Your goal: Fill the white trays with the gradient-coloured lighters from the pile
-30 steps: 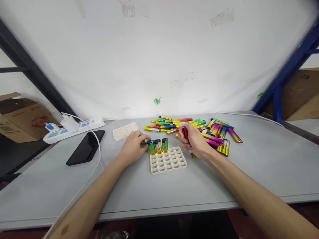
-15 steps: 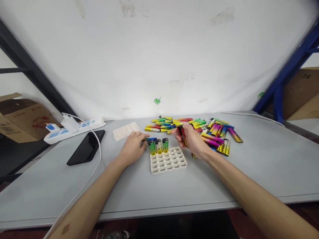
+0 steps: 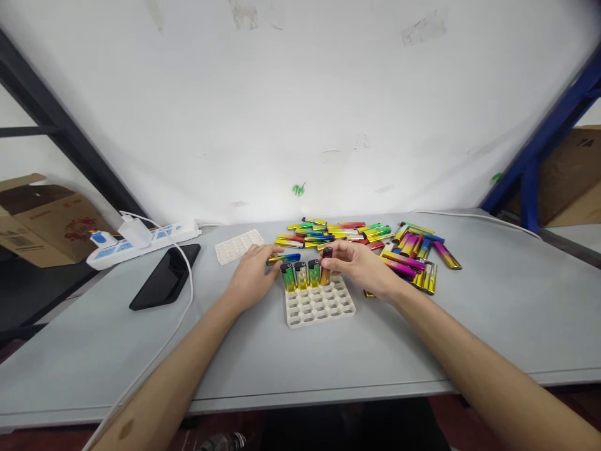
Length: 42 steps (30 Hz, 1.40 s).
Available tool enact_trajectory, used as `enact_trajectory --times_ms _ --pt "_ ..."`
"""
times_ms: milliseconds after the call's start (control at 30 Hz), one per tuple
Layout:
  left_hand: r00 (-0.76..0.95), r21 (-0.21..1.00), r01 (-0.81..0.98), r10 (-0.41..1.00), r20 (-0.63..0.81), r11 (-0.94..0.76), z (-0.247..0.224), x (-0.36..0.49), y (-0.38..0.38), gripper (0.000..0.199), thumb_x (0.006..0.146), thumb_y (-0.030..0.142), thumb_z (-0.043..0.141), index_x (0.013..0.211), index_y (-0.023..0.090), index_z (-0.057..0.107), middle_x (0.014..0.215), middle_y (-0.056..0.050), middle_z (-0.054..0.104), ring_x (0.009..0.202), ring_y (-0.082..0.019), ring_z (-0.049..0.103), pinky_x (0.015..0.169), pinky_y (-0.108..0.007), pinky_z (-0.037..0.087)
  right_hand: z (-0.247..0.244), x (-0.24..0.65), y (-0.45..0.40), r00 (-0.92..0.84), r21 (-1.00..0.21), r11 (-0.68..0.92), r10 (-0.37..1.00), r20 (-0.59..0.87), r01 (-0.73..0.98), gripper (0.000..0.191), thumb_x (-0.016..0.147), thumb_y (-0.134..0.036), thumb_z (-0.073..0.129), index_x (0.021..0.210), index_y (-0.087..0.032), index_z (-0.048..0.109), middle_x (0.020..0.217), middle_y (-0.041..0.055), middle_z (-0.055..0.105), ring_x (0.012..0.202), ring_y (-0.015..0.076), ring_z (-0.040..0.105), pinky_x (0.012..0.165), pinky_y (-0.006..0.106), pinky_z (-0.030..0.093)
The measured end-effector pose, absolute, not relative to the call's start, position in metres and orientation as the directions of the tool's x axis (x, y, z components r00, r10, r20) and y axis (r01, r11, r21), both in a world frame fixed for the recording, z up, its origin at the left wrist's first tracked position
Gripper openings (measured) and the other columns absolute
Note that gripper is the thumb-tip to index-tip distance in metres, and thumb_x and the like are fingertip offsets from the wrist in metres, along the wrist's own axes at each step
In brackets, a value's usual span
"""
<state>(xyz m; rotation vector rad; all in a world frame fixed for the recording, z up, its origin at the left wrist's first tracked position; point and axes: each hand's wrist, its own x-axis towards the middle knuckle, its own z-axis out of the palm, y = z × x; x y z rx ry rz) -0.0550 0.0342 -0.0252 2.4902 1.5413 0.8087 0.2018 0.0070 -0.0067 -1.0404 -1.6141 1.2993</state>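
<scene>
A white tray with rows of oval holes [image 3: 320,308] lies on the grey table. Several shiny lighters stand in its back row, among them a green one [image 3: 288,277] at the left end. My right hand [image 3: 359,266] pinches a red and gold lighter [image 3: 325,269] upright at that row, right of the others. My left hand [image 3: 253,275] rests beside the tray's back left corner, its fingers around one end of a blue and gold lighter [image 3: 285,259] lying flat behind the row.
Loose lighters [image 3: 338,232] lie in a heap behind the tray, and more [image 3: 413,250] to the right. A second white tray [image 3: 239,246], a black phone [image 3: 164,279], a power strip [image 3: 154,238] and a white cable [image 3: 190,294] are at the left.
My right hand has moved left and brought the red lighter from beside the heap to the tray's back row. My left hand has barely moved; the view has shifted slightly.
</scene>
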Motion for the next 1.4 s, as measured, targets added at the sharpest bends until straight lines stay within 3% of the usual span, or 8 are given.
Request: enact_trajectory --times_ms 267,400,533,667,867,1133,1300,1400 --pt "0.339 0.341 0.772 0.801 0.494 -0.537 -0.021 -0.054 0.032 0.02 0.091 0.026 0.051 0.105 0.021 0.066 0.1 -0.004 0.07 0.1 -0.025 0.057 0.089 -0.038 0.046 -0.005 0.204 0.009 -0.271 -0.919 0.257 0.946 0.176 0.3 0.035 0.074 -0.052 0.074 0.08 -0.02 0.063 0.075 0.0 0.064 0.072 0.0169 0.058 0.067 0.032 0.046" --pt "0.273 0.442 0.743 0.831 0.484 -0.502 -0.02 -0.054 0.031 0.02 0.089 0.028 0.056 0.102 0.024 0.07 0.095 -0.002 0.071 0.094 -0.022 0.06 0.085 -0.035 0.047 -0.001 0.203 0.007 -0.243 -0.886 0.256 0.955 0.17 0.387 0.034 0.076 -0.052 0.071 0.081 -0.02 0.062 0.075 0.0004 0.064 0.072 0.0175 0.057 0.068 0.033 0.046" --pt "0.137 0.558 0.748 0.906 0.401 -0.36 -0.019 -0.054 0.032 0.02 0.084 0.034 0.062 0.1 0.027 0.072 0.097 -0.002 0.07 0.086 -0.02 0.06 0.08 -0.033 0.048 0.002 0.203 0.006 -0.207 -0.844 0.265 0.96 0.187 0.466 0.031 0.077 -0.05 0.07 0.083 -0.02 0.062 0.078 0.0006 0.065 0.074 0.0177 0.058 0.072 0.033 0.044" --pt "0.11 0.647 0.69 0.931 0.349 -0.324 -0.018 -0.054 0.032 0.021 0.082 0.039 0.064 0.097 0.026 0.071 0.1 -0.001 0.072 0.083 -0.019 0.061 0.075 -0.031 0.048 0.002 0.202 0.004 -0.247 -0.837 0.296 0.948 0.2 0.461 0.029 0.078 -0.048 0.07 0.084 -0.021 0.062 0.079 -0.0005 0.064 0.075 0.0168 0.057 0.071 0.031 0.043" --pt "0.1 0.755 0.572 0.941 0.322 -0.319 -0.018 -0.054 0.033 0.026 0.077 0.045 0.07 0.088 0.022 0.067 0.094 -0.003 0.073 0.078 -0.017 0.062 0.07 -0.028 0.047 0.0 0.2 0.003 -0.319 -0.802 0.365 0.919 0.23 0.474 0.035 0.081 -0.052 0.066 0.071 -0.021 0.054 0.076 -0.0023 0.058 0.07 0.014 0.051 0.067 0.028 0.039" --pt "0.077 0.841 0.476 0.965 0.249 -0.255 -0.019 -0.053 0.032 0.034 0.074 0.05 0.074 0.083 0.019 0.061 0.093 -0.003 0.073 0.069 -0.014 0.061 0.067 -0.027 0.046 0.001 0.205 0.001 -0.379 -0.812 0.32 0.916 0.134 0.488 0.037 0.081 -0.057 0.065 0.075 -0.021 0.059 0.081 -0.0008 0.062 0.074 0.0161 0.055 0.069 0.03 0.041" --pt "0.114 0.899 0.347 0.963 0.243 -0.268 -0.019 -0.051 0.031 0.035 0.074 0.049 0.076 0.083 0.019 0.061 0.096 -0.005 0.073 0.079 -0.016 0.066 0.074 -0.029 0.049 -0.004 0.205 0.005 -0.253 -0.876 0.28 0.949 0.19 0.392 0.051 0.096 -0.061 0.037 0.09 -0.021 0.069 0.098 0.006 0.07 0.097 0.0233 0.062 0.085 0.036 0.044" --pt "0.128 0.919 0.273 0.957 0.26 -0.286 -0.019 -0.043 0.031 0.034 0.073 0.047 0.077 0.083 0.019 0.062 0.096 -0.005 0.074 0.088 -0.019 0.067 0.076 -0.029 0.05 -0.008 0.203 0.011 -0.158 -0.906 0.233 0.969 0.188 0.353 0.045 0.094 -0.058 0.044 0.097 -0.022 0.07 0.1 0.0055 0.072 0.1 0.0229 0.064 0.09 0.037 0.046"
